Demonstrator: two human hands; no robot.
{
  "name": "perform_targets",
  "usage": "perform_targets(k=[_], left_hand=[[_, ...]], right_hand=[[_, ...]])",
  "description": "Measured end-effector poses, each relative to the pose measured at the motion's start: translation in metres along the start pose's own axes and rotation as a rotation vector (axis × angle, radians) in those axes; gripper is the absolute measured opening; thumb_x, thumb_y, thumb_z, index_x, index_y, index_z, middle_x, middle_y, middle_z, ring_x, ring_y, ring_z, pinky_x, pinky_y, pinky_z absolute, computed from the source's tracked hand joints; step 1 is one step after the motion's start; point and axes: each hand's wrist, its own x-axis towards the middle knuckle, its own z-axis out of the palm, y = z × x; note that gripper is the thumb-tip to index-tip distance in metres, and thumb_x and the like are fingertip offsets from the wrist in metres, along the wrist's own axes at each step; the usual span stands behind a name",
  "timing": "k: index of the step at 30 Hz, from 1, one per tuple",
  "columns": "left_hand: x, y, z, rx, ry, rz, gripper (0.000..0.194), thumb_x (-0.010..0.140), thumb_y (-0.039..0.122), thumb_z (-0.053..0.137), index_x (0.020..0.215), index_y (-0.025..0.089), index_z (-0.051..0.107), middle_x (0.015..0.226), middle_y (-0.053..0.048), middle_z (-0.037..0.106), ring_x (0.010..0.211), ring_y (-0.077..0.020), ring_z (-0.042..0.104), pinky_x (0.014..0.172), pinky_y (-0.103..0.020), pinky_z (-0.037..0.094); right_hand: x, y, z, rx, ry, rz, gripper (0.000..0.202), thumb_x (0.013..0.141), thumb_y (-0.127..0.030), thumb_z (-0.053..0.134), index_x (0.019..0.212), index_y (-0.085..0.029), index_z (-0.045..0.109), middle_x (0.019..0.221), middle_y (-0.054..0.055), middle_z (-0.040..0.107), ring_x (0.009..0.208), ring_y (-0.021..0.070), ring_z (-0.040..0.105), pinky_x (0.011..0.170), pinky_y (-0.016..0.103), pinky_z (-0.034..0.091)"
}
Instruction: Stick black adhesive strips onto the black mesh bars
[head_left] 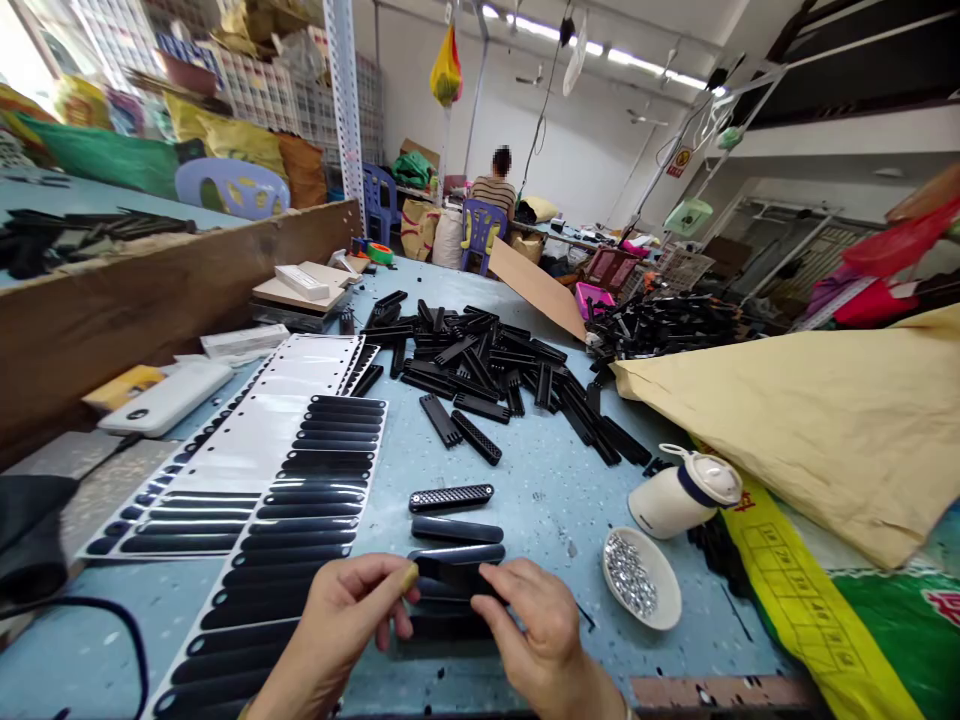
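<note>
A black elongated strip (454, 576) is held level between my two hands, low in the middle of the head view. My left hand (349, 610) closes thumb and fingers at its left end; the thumb tip looks yellowish. At the other end, my right hand (536, 615) pinches the strip between thumb and fingers. Just beyond lie two smooth black pieces (457, 530) and a piece with a textured face (451, 497). More dark pieces are partly hidden beneath my hands. Left of my left hand are sheets of black adhesive strips (300, 530).
A heap of black pieces (480, 360) spreads across the blue table (540, 510). To the right stand a white bowl of small metal parts (634, 580) and a white bottle (679, 495). A wooden board (187, 280) borders the left. A person (493, 185) sits far back.
</note>
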Motion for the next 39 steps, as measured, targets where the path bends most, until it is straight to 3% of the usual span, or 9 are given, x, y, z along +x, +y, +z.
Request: perform_targets(k=[3,5,9,13,16,20,23,28,39], left_hand=[[0.024,-0.002,-0.009,0.292,0.206,0.161,0.04,0.074,0.055,0.064,0.076,0.015,0.07,0.057,-0.003,0.067,0.051,-0.0174,0.061,0.046,-0.023,0.042],[0.04,-0.002,-0.014,0.473,0.267,0.264,0.037,0.078,0.052,0.058,0.074,0.017,0.069,0.058,-0.002,0.066,0.059,-0.0188,0.063,0.055,-0.025,0.045],[0.063,-0.005,-0.013,0.704,0.189,0.323,0.033,0.079,0.045,0.053,0.081,0.018,0.071,0.063,-0.001,0.07,0.059,-0.0193,0.063,0.058,-0.028,0.045],[0.067,-0.015,-0.014,0.811,0.07,0.38,0.029,0.082,0.039,0.048,0.075,0.02,0.068,0.062,0.0,0.068,0.059,-0.018,0.063,0.06,-0.028,0.045],[0.068,-0.021,-0.02,0.812,0.072,0.372,0.028,0.083,0.038,0.048,0.075,0.02,0.067,0.06,0.0,0.067,0.057,-0.0177,0.063,0.059,-0.028,0.046],[0.077,-0.022,-0.023,0.699,0.226,0.34,0.035,0.076,0.036,0.055,0.1,0.016,0.069,0.078,-0.004,0.075,0.064,-0.0189,0.068,0.066,-0.03,0.053],[0.087,-0.021,-0.02,0.658,0.248,0.332,0.038,0.072,0.032,0.058,0.104,0.015,0.07,0.082,-0.005,0.076,0.068,-0.0196,0.07,0.07,-0.032,0.056],[0.09,-0.019,-0.018,0.645,0.223,0.405,0.025,0.075,0.03,0.059,0.09,0.02,0.074,0.086,-0.004,0.078,0.077,-0.0211,0.072,0.076,-0.033,0.057],[0.087,-0.016,-0.019,0.618,0.196,0.377,0.021,0.078,0.029,0.06,0.091,0.02,0.074,0.087,-0.003,0.077,0.078,-0.0206,0.072,0.075,-0.031,0.056]], right_hand=[[0.019,0.024,-0.01,0.043,-0.004,0.151,0.018,0.087,-0.014,0.06,0.101,-0.016,0.071,0.08,0.008,0.07,0.071,0.02,0.065,0.064,0.031,0.053],[0.028,0.044,-0.011,0.103,-0.029,0.282,0.015,0.085,-0.015,0.063,0.096,-0.018,0.073,0.08,0.007,0.071,0.073,0.0196,0.066,0.067,0.031,0.053],[0.032,0.071,0.004,0.155,-0.145,0.39,0.011,0.079,-0.015,0.067,0.085,-0.018,0.076,0.075,0.005,0.072,0.07,0.0192,0.067,0.065,0.029,0.052],[0.024,0.071,0.013,0.148,-0.273,0.378,0.013,0.075,-0.012,0.068,0.084,-0.017,0.076,0.073,0.005,0.071,0.067,0.0187,0.067,0.064,0.029,0.052],[0.027,0.068,0.01,0.113,-0.276,0.31,0.014,0.078,-0.013,0.068,0.088,-0.017,0.076,0.075,0.006,0.072,0.069,0.0195,0.067,0.065,0.031,0.053],[0.048,0.079,0.013,0.035,-0.173,0.106,0.02,0.082,-0.016,0.067,0.102,-0.017,0.073,0.095,0.009,0.074,0.091,0.0246,0.067,0.084,0.039,0.054],[0.063,0.093,0.026,0.016,-0.226,0.004,0.021,0.083,-0.016,0.067,0.104,-0.017,0.073,0.099,0.009,0.075,0.096,0.0257,0.067,0.091,0.041,0.052],[0.068,0.104,0.038,-0.012,-0.375,0.04,0.021,0.084,-0.018,0.068,0.104,-0.02,0.072,0.1,0.007,0.075,0.091,0.0238,0.068,0.085,0.038,0.054],[0.068,0.104,0.036,-0.105,-0.453,0.041,0.02,0.085,-0.02,0.067,0.104,-0.021,0.072,0.103,0.006,0.074,0.088,0.0246,0.068,0.078,0.038,0.05]])
